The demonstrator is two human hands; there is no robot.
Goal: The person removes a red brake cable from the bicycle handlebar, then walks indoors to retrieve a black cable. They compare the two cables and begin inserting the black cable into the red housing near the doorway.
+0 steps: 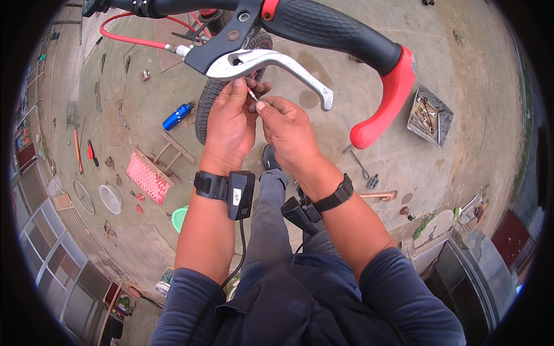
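Note:
Beneath a silver brake lever [271, 59] on a bicycle handlebar, both my hands come together. A thin red piece with a metallic tip [251, 93], resembling a cable end, is pinched between them. My left hand [232, 118] has it by the thumb and fingers, close under the lever. From the other side my right hand [285, 124] grips its lower end between thumb and forefinger. A red brake cable [130, 39] runs into the lever's black bracket. The handlebar has a black rubber grip [329, 34] and a red bar end [388, 98].
Behind my left hand is the bicycle's tyre [203, 112]. A blue bottle [177, 116], a low stool with a red-and-white woven seat [149, 177] and a green basin [180, 219] stand left. A tray of tools [443, 109] lies right, with a wooden-handled tool [378, 195] nearer.

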